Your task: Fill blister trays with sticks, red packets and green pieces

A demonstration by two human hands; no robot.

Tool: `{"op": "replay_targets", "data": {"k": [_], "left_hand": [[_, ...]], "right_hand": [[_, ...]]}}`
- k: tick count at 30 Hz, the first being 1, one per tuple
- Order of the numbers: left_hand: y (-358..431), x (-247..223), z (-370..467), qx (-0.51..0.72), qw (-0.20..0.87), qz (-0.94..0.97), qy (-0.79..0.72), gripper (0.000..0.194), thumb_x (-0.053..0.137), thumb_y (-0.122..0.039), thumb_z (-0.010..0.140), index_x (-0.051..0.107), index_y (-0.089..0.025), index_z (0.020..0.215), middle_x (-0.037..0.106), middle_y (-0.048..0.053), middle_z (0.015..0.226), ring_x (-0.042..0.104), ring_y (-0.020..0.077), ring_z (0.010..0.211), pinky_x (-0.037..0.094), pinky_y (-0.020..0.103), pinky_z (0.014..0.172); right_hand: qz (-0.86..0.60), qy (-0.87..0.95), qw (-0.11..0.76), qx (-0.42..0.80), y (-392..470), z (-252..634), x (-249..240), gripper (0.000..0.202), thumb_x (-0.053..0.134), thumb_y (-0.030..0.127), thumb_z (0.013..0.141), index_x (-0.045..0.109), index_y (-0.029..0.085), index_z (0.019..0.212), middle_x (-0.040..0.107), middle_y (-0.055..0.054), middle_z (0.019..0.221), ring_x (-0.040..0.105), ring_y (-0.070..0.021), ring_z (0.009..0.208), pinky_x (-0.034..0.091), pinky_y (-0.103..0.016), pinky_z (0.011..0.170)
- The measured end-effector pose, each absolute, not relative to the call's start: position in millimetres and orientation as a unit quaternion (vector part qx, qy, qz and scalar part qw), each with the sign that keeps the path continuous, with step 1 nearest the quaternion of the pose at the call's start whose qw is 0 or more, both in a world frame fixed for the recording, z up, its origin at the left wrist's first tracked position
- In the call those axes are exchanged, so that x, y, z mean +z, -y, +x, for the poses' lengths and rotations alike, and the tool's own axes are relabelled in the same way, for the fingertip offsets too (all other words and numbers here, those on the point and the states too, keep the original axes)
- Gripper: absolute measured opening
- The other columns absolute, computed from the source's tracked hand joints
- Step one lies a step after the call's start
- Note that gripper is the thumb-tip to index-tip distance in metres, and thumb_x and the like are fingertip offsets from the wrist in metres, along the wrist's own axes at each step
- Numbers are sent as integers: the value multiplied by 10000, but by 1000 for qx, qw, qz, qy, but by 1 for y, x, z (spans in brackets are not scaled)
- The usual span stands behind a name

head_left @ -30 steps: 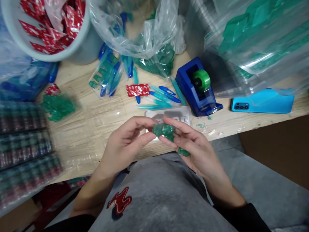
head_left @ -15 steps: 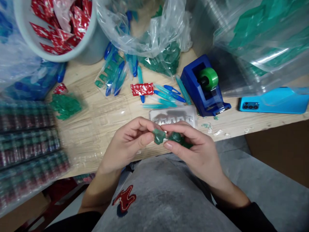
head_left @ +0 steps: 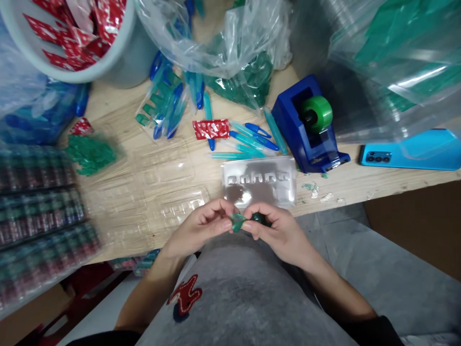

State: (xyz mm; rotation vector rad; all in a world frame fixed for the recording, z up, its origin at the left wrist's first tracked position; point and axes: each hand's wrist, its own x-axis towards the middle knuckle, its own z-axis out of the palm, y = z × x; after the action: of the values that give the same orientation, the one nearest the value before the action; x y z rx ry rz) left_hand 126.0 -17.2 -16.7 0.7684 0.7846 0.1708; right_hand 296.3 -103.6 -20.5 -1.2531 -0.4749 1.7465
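Observation:
At the table's near edge, my left hand pinches a small translucent green piece between thumb and fingers. The thumb and forefinger of my right hand grip the other side of the same piece. A darker green lump sits inside my right hand, partly covered by the fingers. What exactly the green pieces are, I cannot make out. Just beyond both hands lies a clear plastic blister tray with a row of small raised notches.
A blue tape dispenser, a blue phone, several blue and teal pens and a red packet lie behind. A bucket of red packets and a plastic bag of green pieces stand farther back. Packed trays fill the left.
Both hands have drawn closer to my body and to each other, baring the blister tray. My right thumb and forefinger now also grip the green piece held by my left.

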Motion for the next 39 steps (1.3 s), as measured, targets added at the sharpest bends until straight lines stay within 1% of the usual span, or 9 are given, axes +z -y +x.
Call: {"op": "replay_targets", "data": {"k": [7,11,15,20,24,28,32,36,39], "left_hand": [[15,-26,128,145,876,292,-355,137,680,-280,853,610,-230,960,552,-40,722,488,71,593,434,190,579],[8,-21,127,136,787,457,-392,220,731,-242,806,627,-228,1000,638,-6,878,573,97,731,464,214,668],[-2,-25,130,131,665,597,-428,141,671,-227,836,631,-215,970,646,-5,873,577,109,755,460,237,699],[-15,-38,138,91,562,705,-423,122,595,-196,854,646,-196,965,646,17,901,574,118,744,439,240,636],[-21,-39,139,101,501,758,-405,149,550,-178,892,648,-195,1002,636,43,977,587,124,801,457,233,635],[-18,-40,138,109,433,821,-357,155,562,-201,919,668,-218,1030,608,56,1043,590,168,1015,502,282,787],[-11,-53,137,115,335,883,-308,152,548,-193,930,649,-240,1034,624,46,1038,587,191,1000,495,348,865],[-8,-53,138,109,288,903,-300,220,559,-182,915,623,-261,1110,627,63,1082,568,226,1013,481,376,867],[-5,-31,142,138,323,885,-305,308,600,-216,903,578,-279,1203,618,57,1111,564,227,1064,471,381,906]], "right_hand": [[-530,166,470,686,98,283,-32,231,669,415,811,567,209,793,488,79,607,450,-68,505,394,-215,514],[-549,158,486,661,95,283,-36,236,676,426,800,587,211,840,523,64,641,446,-73,501,399,-218,494],[-624,235,458,588,96,282,-42,122,597,336,862,626,218,877,572,35,680,477,-96,536,412,-246,541],[-690,283,425,513,101,288,-46,176,553,302,900,668,210,997,633,-10,782,563,-142,661,453,-295,644],[-717,281,423,478,103,302,-41,156,583,286,880,685,214,975,639,2,735,587,-150,674,472,-305,668],[-674,186,474,535,104,310,-41,143,668,338,829,699,213,890,586,43,613,508,-94,510,427,-249,525],[-506,3,548,666,102,311,-42,276,684,459,811,731,203,899,671,-5,763,575,-83,569,422,-200,460],[-400,-79,559,722,98,311,-36,333,600,505,867,732,215,966,732,-53,983,686,-154,900,581,-277,740],[-352,-97,576,732,96,309,-30,351,508,494,923,708,221,1018,719,-58,1129,647,-187,1119,545,-378,954]]}}
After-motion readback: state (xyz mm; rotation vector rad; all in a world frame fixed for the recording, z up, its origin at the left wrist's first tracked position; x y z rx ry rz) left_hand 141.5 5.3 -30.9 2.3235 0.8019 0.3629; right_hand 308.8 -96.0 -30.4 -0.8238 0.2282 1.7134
